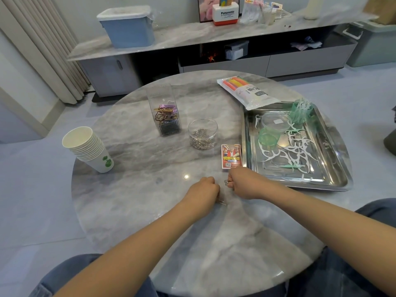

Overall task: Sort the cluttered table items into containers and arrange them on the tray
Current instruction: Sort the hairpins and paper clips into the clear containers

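My right hand (244,183) is curled and pinches a few metal clips (226,182) just above the marble table, near the card box (231,156). My left hand (203,192) is fisted beside it, with a thin metal pin (222,203) sticking out under its fingers. A round clear jar (202,133) holds several silver clips. Behind it, a tall clear box (167,116) holds coloured binder clips. The steel tray (334,181) at the right carries scattered white and green floss picks (293,151), a clear lid (276,122), a green cup (269,138) and a green holder (301,111).
A stack of paper cups (90,148) stands at the table's left. A bag of coloured items (246,91) lies on the tray's far corner. Beyond the table runs a low cabinet (192,39) with a blue bin (128,26).
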Motion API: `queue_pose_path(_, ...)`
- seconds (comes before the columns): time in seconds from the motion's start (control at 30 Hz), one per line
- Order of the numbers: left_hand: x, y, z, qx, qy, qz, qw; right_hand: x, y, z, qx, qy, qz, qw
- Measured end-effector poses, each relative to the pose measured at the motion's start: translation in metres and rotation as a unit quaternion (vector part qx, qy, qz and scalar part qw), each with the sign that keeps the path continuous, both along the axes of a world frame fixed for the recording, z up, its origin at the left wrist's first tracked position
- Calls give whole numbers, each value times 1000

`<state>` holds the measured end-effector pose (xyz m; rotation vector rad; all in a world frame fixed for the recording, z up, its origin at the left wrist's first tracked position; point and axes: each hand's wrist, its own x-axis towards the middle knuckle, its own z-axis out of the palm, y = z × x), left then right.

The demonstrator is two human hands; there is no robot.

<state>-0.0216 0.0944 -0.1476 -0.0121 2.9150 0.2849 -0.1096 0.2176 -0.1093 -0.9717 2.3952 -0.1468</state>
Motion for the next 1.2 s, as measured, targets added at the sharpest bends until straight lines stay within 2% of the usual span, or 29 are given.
queue_pose_path(0.1,1,-2,1,-34,-7,-33,999,0,0,0,-5,-5,-6,1000)
queue_pose_path(0.23,2,-6,-1,-5,-26,-36,999,1,0,3,-5,-3,-2,1000)
queue_pose_path(0.33,0,-14,5,48,-20,18,998,-3,-3,10,-22,-4,-15,1000)
queue_pose_path(0.4,-6,-23,16,104,20,89,990,-9,-9,17,-49,-4,-30,998)
queue_pose_path(0.53,-30,-43,39,253,124,237,930,-27,-28,29,-109,2,-72,991)
queue_pose_path(0.7,-72,-58,52,319,228,323,862,-59,-64,38,-200,17,-135,970)
queue_pose_path(0.83,-102,-79,53,370,211,376,823,-90,-91,31,-245,28,-182,952)
queue_pose_path(1.07,-87,-86,43,332,208,321,863,-107,-100,16,-294,30,-171,940)
queue_pose_path(1.13,-74,-79,40,329,170,302,879,-101,-94,15,-312,40,-159,936)
queue_pose_path(1.2,-60,-69,36,331,108,242,906,-91,-84,16,-325,50,-145,933)
